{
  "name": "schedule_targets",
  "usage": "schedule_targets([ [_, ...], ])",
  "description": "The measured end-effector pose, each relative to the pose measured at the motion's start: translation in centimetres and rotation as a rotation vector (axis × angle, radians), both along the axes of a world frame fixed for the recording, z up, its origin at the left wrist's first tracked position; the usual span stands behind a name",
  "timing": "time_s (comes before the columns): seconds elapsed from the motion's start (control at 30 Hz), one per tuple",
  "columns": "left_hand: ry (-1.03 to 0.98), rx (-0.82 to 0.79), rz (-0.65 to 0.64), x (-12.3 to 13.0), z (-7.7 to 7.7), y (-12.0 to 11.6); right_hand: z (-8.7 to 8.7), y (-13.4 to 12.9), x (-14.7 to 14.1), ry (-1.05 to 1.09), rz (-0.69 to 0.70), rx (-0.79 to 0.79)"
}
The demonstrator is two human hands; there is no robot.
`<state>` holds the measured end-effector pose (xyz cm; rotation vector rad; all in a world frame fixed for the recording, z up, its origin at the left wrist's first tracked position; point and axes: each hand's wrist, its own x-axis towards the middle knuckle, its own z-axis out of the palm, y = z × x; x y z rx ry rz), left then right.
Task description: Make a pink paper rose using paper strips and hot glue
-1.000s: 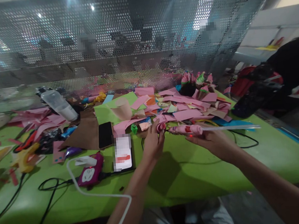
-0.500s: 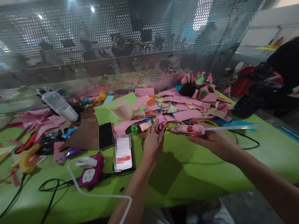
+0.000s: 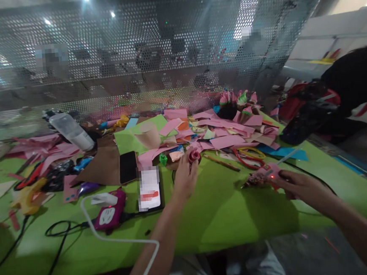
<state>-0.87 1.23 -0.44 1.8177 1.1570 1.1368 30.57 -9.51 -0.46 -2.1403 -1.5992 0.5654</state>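
Note:
Between the fingers of my left hand point(image 3: 186, 175) is a rolled pink paper flower point(image 3: 194, 154), its spiral facing up, close to the paper pile. My right hand point(image 3: 290, 183) grips a pink hot glue gun point(image 3: 267, 172) low over the right side of the table. A clear glue stick point(image 3: 290, 154) sticks out of its back, a small red light glows on its side, and its crusted nozzle points left. Behind the gun lie red-handled scissors point(image 3: 249, 160), partly hidden. A pencil point(image 3: 222, 163) rests between my two hands.
Pink paper strips point(image 3: 226, 141) heap along the back of the green table point(image 3: 221, 219). To the left are a black phone point(image 3: 128, 167), a lit phone point(image 3: 149, 189), a purple power adapter point(image 3: 110, 215) with cables, a yellow glue gun point(image 3: 31, 198) and a clear bottle point(image 3: 71, 131).
My right hand has moved the glue gun right and toward me, away from the paper flower. The pencil and scissors are more exposed. My left hand has tilted the flower's spiral upward.

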Motion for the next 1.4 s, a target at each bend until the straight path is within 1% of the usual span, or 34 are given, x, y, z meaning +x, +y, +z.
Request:
schedule_targets([
  [0.03,-0.003,-0.001,-0.003,0.0,0.0,0.0,-0.3,-0.3,0.6,-0.062,0.018,-0.003],
  [0.1,-0.001,-0.002,-0.007,0.0,-0.1,0.0,-0.2,-0.8,1.1,-0.214,0.016,0.04],
  [0.17,0.003,-0.006,-0.013,0.0,-0.1,0.1,0.8,-0.9,0.8,-0.366,-0.031,0.158],
  [0.2,0.004,-0.007,-0.018,0.0,-0.2,0.1,1.5,-0.9,0.3,-0.396,-0.015,0.213],
  [0.23,0.005,-0.005,-0.022,0.0,-0.2,0.2,2.3,-0.6,-0.4,-0.403,0.012,0.306],
  [0.27,0.006,0.0,-0.025,0.0,-0.2,0.2,3.0,-0.2,-1.4,-0.376,0.071,0.385],
  [0.3,0.007,0.004,-0.026,0.0,-0.2,0.2,3.7,0.4,-2.6,-0.308,0.158,0.453],
  [0.4,0.013,-0.002,-0.013,0.0,0.0,0.3,5.0,2.8,-6.9,-0.075,0.443,0.53],
  [0.43,0.014,-0.011,-0.008,0.0,0.0,0.3,5.2,3.7,-8.4,-0.028,0.509,0.545],
  [0.53,-0.002,-0.033,-0.016,-0.1,0.2,0.1,5.1,6.3,-12.1,0.058,0.607,0.595],
  [0.63,-0.029,-0.038,-0.048,-0.2,0.3,0.0,4.6,8.2,-14.1,0.096,0.637,0.63],
  [0.73,-0.048,-0.044,-0.061,-0.1,0.3,-0.1,4.0,9.2,-14.8,0.085,0.629,0.657],
  [0.87,-0.063,-0.072,-0.068,0.0,0.4,-0.2,3.7,9.6,-14.8,0.084,0.62,0.669],
  [0.93,-0.063,-0.074,-0.074,0.0,0.4,-0.2,3.7,9.6,-14.9,0.046,0.624,0.679],
  [1.13,-0.058,-0.052,-0.085,0.0,0.0,-0.1,3.7,9.9,-15.1,-0.155,0.653,0.711],
  [1.27,-0.074,-0.071,-0.113,0.0,0.0,-0.1,3.7,10.1,-14.9,-0.193,0.684,0.702],
  [1.4,-0.079,-0.077,-0.142,0.0,0.2,-0.3,3.8,10.2,-14.9,-0.206,0.682,0.71],
])
